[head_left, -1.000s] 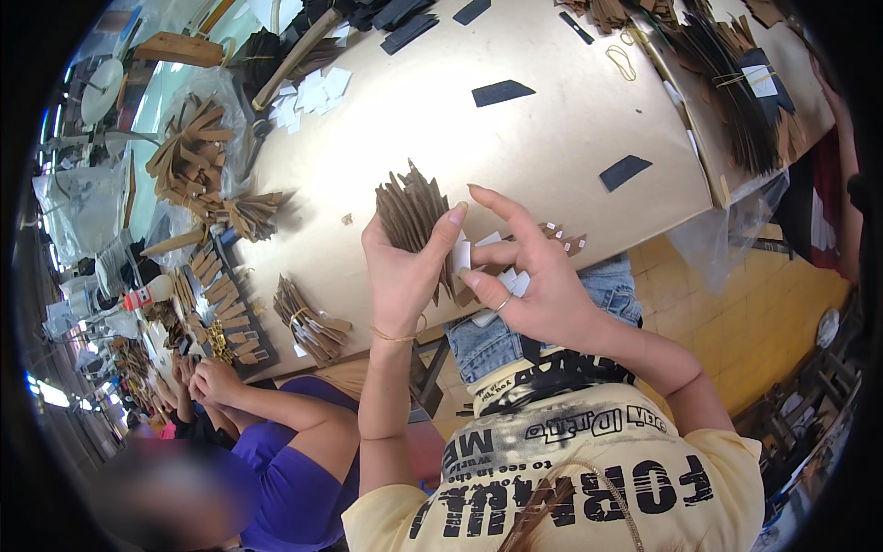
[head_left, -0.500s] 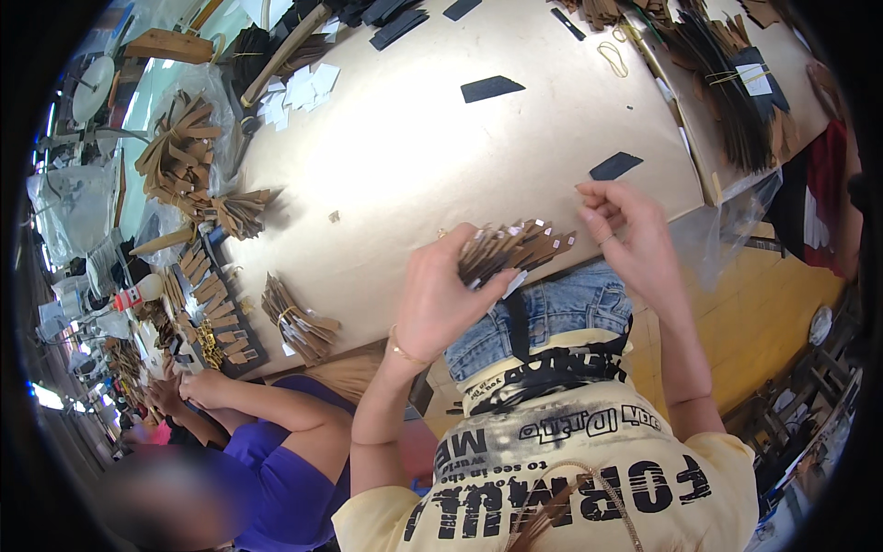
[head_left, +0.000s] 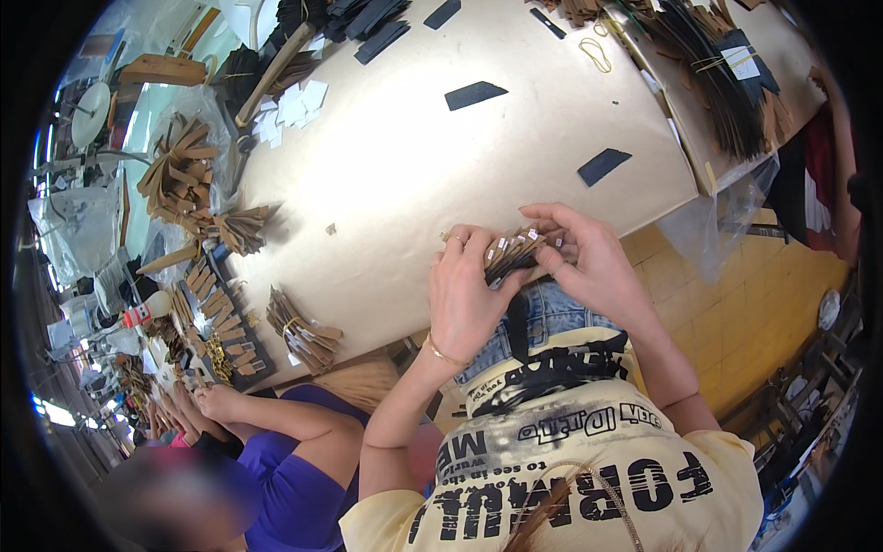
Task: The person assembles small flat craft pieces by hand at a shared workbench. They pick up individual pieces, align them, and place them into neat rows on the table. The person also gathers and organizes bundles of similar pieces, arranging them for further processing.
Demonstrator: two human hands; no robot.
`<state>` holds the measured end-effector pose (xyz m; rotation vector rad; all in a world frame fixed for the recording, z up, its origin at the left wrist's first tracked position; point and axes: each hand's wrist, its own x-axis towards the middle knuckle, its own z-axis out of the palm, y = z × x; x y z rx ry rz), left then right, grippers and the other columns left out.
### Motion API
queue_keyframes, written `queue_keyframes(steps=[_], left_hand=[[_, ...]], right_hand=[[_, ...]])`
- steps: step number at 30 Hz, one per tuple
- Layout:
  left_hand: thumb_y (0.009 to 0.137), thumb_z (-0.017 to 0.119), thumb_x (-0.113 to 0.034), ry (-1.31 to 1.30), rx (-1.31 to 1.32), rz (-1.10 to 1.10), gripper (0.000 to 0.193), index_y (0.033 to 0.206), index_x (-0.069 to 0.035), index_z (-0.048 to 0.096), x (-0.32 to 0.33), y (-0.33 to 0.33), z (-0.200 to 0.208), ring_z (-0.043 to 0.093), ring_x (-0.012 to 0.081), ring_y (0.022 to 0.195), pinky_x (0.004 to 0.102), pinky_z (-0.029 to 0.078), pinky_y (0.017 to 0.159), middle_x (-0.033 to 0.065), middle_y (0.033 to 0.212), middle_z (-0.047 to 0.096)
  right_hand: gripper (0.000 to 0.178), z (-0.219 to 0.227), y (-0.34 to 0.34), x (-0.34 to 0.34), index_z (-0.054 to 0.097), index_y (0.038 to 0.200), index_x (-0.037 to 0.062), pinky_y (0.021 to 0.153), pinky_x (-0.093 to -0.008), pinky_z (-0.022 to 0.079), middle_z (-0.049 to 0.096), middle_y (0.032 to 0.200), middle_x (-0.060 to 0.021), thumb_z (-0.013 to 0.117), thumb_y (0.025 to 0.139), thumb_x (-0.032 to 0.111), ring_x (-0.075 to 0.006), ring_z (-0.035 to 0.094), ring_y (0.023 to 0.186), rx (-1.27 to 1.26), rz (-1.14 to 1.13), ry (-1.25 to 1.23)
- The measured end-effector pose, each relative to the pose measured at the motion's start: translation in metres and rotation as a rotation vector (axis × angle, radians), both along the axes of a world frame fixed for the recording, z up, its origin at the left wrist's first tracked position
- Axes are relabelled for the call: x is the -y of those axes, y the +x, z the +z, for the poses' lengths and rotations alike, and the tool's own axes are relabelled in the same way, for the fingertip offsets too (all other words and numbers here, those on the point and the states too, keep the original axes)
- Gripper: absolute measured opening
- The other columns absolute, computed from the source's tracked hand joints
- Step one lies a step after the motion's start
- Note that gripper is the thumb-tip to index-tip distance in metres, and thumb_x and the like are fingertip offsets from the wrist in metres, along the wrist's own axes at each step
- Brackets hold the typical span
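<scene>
**Holding the brown strips (head_left: 511, 252) evenly between two hands**

We have the brown strips at the near edge of the table (head_left: 368, 198), in front of our jeans (head_left: 563, 311). Our left hand (head_left: 467, 287) clasps them from the left, thumb on the near side. Our right hand (head_left: 593, 262) curls at their right end, touching; we cannot tell whether it pinches any or merely props them. To handle them well, we would judge a firm but light left-hand hold best, so nothing slides off the edge, while right fingertips nudge stray ends level. The small white tags (head_left: 502, 243) face up and seem best left uncovered. The dark pieces (head_left: 476, 95) lie well apart from us.
</scene>
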<state>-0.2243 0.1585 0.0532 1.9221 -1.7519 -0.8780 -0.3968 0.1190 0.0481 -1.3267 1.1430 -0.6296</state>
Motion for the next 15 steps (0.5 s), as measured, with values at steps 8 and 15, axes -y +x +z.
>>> queue_keyframes(steps=[8, 15], left_hand=[[0.067, 0.085, -0.009, -0.152, -0.118, 0.048, 0.039, 0.101, -0.001, 0.067, -0.002, -0.001, -0.003, 0.064, 0.0305, 0.082, 0.0360, 0.051, 0.071, 0.0141, 0.095, 0.062], [0.070, 0.084, -0.010, -0.096, -0.013, 0.053, 0.041, 0.105, -0.002, 0.066, -0.003, -0.011, 0.001, 0.064, 0.0323, 0.091, 0.0397, 0.050, 0.080, 0.0153, 0.100, 0.063]], right_hand=[[0.028, -0.006, -0.002, 0.000, 0.057, 0.125, -0.0037, 0.078, -0.0254, 0.053, 0.065, 0.101, -0.0080, 0.051, 0.098, 0.001, -0.0101, 0.063, 0.089, 0.266, -0.021, 0.225], [0.028, -0.010, -0.002, 0.003, 0.056, 0.127, -0.0027, 0.083, -0.0256, 0.052, 0.066, 0.104, -0.0064, 0.046, 0.102, 0.008, -0.0101, 0.061, 0.094, 0.211, 0.036, 0.198]])
